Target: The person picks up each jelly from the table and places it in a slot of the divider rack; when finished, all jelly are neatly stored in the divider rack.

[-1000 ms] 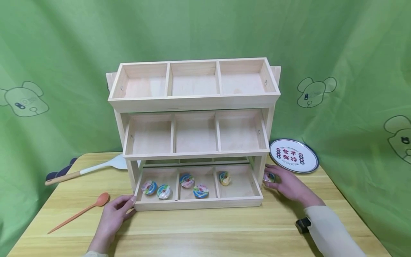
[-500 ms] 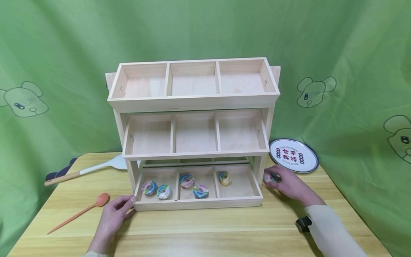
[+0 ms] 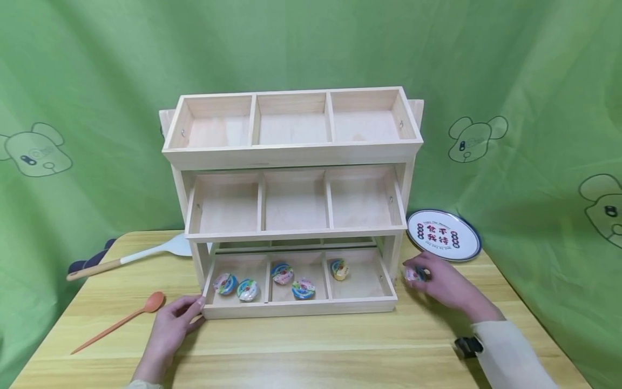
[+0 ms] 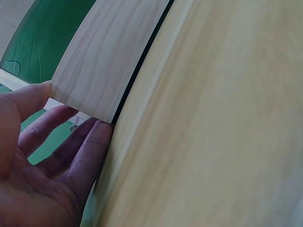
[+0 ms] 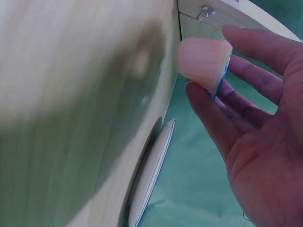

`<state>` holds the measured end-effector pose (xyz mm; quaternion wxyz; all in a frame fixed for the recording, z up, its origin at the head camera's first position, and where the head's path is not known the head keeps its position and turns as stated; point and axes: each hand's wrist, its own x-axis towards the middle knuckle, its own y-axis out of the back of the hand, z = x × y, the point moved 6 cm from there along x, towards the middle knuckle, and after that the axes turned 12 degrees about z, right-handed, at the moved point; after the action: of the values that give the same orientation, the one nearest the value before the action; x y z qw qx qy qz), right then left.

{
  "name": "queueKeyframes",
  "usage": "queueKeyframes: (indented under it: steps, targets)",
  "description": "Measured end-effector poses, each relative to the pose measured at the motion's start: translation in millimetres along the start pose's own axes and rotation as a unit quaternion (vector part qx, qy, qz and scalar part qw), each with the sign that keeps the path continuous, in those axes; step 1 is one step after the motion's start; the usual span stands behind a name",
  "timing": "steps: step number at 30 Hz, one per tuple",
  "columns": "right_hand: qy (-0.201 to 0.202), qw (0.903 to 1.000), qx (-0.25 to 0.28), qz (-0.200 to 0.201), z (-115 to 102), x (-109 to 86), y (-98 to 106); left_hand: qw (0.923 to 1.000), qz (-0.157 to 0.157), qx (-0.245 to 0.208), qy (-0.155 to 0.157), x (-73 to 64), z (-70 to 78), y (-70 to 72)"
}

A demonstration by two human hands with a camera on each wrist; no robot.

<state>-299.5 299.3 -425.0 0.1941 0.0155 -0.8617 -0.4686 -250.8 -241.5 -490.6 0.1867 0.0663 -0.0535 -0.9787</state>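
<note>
In the head view my left hand grips the left end of the bottom tray of a three-tier wooden rack. Its thumb is at the corner of the tray's front board, the fingers against the end. Several small jelly cups with printed lids lie in the tray, one yellowish jelly cup in the right compartment. To the right of the rack, my right hand pinches a pale pink jelly cup between thumb and fingers, its blue-edged lid facing the palm.
The middle tray and top tray rise above the bottom one. An oval plate leans by the curtain at right. An orange spoon and a white spatula lie at left on the wooden table.
My right hand has moved slightly right, away from the rack's post, with the jelly cup in its fingers. The left hand has stayed at the tray's corner.
</note>
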Motion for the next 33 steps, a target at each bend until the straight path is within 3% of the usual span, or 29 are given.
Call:
queueKeyframes:
  steps: [9, 23, 33]
  targets:
    - [0.012, 0.9999, -0.003, -0.012, -8.4, -6.5, 4.5, 1.0000, -0.001, 0.004, 0.007, -0.4, -4.2, 1.6]
    - [0.032, 0.9992, -0.022, 0.002, -21.0, -21.2, 18.5, 1.0000, -0.001, -0.003, 0.005, 1.3, -5.1, -0.5]
    - [0.027, 0.9995, -0.015, 0.001, -34.5, -27.7, 22.1, 1.0000, -0.002, -0.005, 0.000, 0.8, -1.8, 0.2]
